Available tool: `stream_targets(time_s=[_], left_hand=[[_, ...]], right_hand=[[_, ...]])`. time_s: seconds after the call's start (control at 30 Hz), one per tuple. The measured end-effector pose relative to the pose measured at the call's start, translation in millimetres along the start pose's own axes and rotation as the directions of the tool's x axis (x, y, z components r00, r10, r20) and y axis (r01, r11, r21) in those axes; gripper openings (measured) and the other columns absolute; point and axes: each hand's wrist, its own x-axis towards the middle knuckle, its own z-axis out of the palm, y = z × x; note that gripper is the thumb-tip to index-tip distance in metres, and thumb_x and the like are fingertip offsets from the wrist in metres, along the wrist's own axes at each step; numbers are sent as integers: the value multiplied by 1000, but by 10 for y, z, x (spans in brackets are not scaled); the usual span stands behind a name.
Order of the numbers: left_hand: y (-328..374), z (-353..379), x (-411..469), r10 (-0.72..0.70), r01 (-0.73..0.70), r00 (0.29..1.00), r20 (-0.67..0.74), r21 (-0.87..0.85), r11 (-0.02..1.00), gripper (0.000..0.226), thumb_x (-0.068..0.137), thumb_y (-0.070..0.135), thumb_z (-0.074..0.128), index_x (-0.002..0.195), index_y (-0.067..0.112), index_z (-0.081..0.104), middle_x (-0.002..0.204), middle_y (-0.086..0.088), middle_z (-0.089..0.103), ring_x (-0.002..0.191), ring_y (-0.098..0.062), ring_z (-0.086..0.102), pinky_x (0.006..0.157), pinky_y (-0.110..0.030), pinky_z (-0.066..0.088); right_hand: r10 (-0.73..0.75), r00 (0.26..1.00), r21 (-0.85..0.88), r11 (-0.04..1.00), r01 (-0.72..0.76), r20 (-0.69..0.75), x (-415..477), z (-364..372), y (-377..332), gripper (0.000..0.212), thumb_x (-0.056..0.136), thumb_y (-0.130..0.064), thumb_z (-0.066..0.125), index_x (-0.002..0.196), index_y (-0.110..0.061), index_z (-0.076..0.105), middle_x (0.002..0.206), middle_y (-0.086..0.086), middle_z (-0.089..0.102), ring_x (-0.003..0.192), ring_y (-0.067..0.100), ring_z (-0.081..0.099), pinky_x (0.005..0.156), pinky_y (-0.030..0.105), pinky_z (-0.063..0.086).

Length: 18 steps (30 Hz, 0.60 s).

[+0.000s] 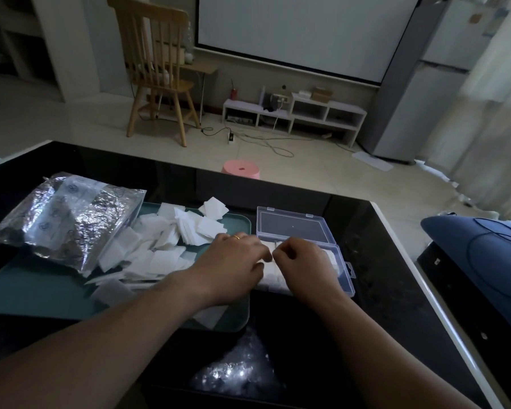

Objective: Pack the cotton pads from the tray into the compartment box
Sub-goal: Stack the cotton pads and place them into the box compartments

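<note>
White cotton pads (171,231) heaped on teal tray (42,293); clear compartment box (344,270) open beside.

One view only: wide-angle head cam. It looks forward and down from my head across the black table (381,261). My left hand (233,261) and right hand (306,262) sit close, mid-frame, forearms entering from the bottom edge. The chair (157,69) and projector screen (301,25) are far, up top.

A crinkled silvery bag (62,219) lies on the black table's (381,261) left side. Beyond the table's far edge stand a pink stool (241,169), a wooden chair (157,75) and a low white shelf (295,113).
</note>
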Motion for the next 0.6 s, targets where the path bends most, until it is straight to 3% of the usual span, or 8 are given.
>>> stream_targets(time_s=[0.2,0.3,0.37,0.5,0.6], left_hand=[[-509,-444,-369,-165,146,974,-153,-126,981,20,97,19,52,107,29,65,107,10,63,101,-11,58,88,-38,47],[-790,-618,-588,-274,240,946,-172,-194,951,11,98,16,56,94,27,57,86,10,58,74,-6,54,63,-30,41],[-965,-670,-704,-334,300,925,-178,-193,934,12,97,17,56,90,25,53,79,7,57,67,-8,52,57,-31,36],[-1210,-648,-786,-394,372,911,-127,-163,914,7,96,23,59,98,26,52,98,7,54,80,-13,55,68,-34,45],[-1245,-604,-702,-397,387,915,-72,-123,914,26,94,36,64,113,23,51,115,4,49,97,-19,57,86,-41,51]], right_hand=[[-140,987,48,989,137,78,-39,220,-483,16,101,-36,58,97,-26,70,87,-10,70,80,9,64,75,36,57],[-181,976,46,983,177,118,-23,387,-715,16,102,-34,57,101,-26,71,90,-10,70,81,10,65,75,35,57],[-193,971,14,981,193,143,-10,497,-821,15,102,-31,55,102,-25,70,92,-8,70,82,14,65,74,34,55],[-193,968,-36,979,201,161,51,689,-962,16,104,-27,55,115,-27,66,102,-7,70,85,12,64,78,34,57],[-173,977,-33,983,179,125,144,815,-1073,26,102,-26,57,127,-26,61,112,-6,69,93,11,65,85,34,57]])
